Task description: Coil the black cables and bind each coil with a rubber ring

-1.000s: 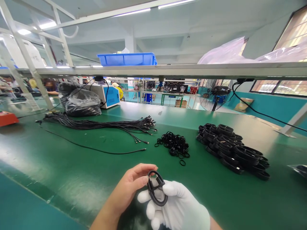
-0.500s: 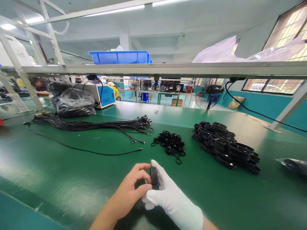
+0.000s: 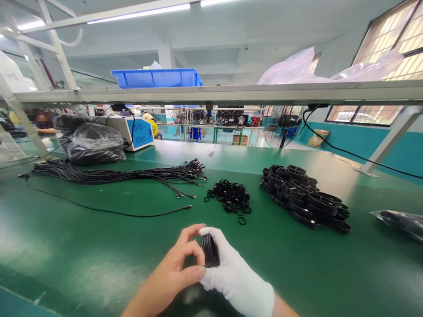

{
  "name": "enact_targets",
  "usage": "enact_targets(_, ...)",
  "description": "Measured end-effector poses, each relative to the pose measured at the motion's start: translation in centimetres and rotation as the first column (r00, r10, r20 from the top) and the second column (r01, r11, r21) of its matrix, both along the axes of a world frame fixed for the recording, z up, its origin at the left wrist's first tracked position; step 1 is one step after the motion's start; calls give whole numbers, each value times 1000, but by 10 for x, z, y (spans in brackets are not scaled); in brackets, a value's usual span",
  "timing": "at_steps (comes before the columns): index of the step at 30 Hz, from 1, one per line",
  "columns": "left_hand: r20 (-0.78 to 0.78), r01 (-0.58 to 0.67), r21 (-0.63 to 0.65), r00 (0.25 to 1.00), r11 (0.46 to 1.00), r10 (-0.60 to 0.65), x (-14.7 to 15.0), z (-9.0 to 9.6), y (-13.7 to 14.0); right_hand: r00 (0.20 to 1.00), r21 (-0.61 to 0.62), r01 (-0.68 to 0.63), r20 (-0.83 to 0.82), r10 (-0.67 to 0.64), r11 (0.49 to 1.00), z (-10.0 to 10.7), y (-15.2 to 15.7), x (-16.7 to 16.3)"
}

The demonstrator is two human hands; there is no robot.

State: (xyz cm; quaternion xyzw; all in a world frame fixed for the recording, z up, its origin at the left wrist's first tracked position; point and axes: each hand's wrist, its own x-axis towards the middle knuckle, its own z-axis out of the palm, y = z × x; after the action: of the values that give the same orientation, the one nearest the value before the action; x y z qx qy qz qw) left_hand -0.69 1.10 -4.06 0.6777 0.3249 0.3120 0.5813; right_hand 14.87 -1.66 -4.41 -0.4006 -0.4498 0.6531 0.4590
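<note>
A coiled black cable (image 3: 210,251) is held upright between my two hands, close above the green table. My right hand (image 3: 233,268), in a white glove, is closed round the coil's right side, with the thumb below and fingers at the top. My bare left hand (image 3: 180,259) pinches the coil's left side with curled fingers and thumb. Part of the coil is hidden by the glove. Just beyond the hands lies a pile of small black rings (image 3: 231,196), with one loose ring (image 3: 242,221) nearest me.
At right is a heap of coiled cables (image 3: 307,198), with a plastic bag (image 3: 399,222) beyond it. A bundle of straight cables (image 3: 115,172) and one single cable (image 3: 132,215) lie at left. Behind are a bagged bundle (image 3: 97,143) and a blue-white machine (image 3: 135,132). A shelf (image 3: 231,94) spans overhead.
The coil has turned so its round opening shows more. My right hand has shifted slightly left round it, and my left fingers have moved a little. The whole view has shifted slightly.
</note>
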Motion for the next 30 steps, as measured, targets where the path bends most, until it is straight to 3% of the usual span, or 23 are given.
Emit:
enact_targets(6,67,-5,15,998,1000,4,-2,-2,1,978,36,90,184,-95,995,6,-5,0)
enact_targets(10,38,1,25,999,1000,-2,-2,-2,2,980,51,88,176,-95,995,9,-4,2)
enact_targets(16,-162,-57,107,984,993,74,-1,1,1,999,-29,-32,9,32,999,1,1,3)
enact_targets(21,-78,-196,134,975,971,208,-5,2,3,979,-86,-34,-202,16,996,-2,0,7)
enact_targets(25,47,-281,28,959,959,279,-5,2,6,905,-109,-172,-411,114,979,-1,-1,12)
enact_targets(30,84,-126,-88,988,988,133,-3,2,2,746,-56,-441,-578,331,896,-3,-4,12)
